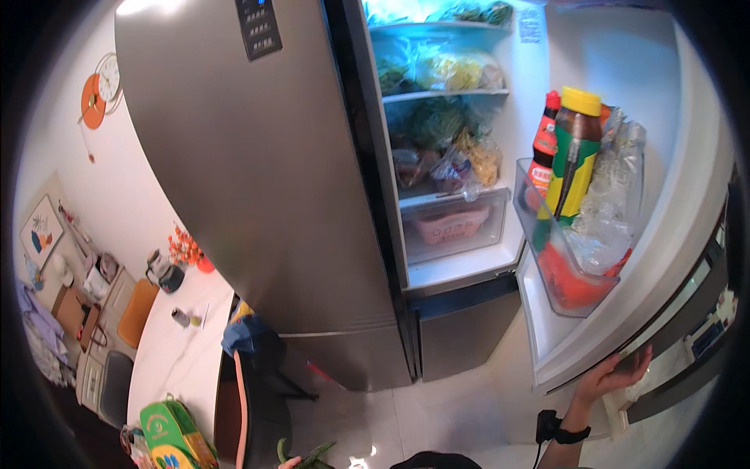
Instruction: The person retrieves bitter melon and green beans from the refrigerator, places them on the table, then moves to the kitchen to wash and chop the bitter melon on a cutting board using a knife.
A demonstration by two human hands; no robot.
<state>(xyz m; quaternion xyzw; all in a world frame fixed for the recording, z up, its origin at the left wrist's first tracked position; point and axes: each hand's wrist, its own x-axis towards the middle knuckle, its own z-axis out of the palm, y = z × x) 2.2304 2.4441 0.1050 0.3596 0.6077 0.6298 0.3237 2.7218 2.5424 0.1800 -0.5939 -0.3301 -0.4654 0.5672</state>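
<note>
My right hand (614, 375), with a black band on its wrist, touches the lower outer edge of the open refrigerator door (551, 352); its fingers are spread. At the bottom edge, only the fingertips of my left hand (290, 463) show, closed around green cucumbers (316, 454). The door's clear bin (527, 214) holds a yellow-capped jar (577, 152), a red-capped bottle (545, 143) and clear plastic packaging (609, 205). Inside the refrigerator, bagged vegetables (451, 70) lie on the shelves, above a drawer with a pink basket (452, 225).
The closed steel refrigerator door (252, 176) stands at centre left. Left of it is a white table (170, 352) with a green backpack (167, 431) and a glass-bodied appliance (164, 272). A dark chair (266, 398) stands between the table and the refrigerator.
</note>
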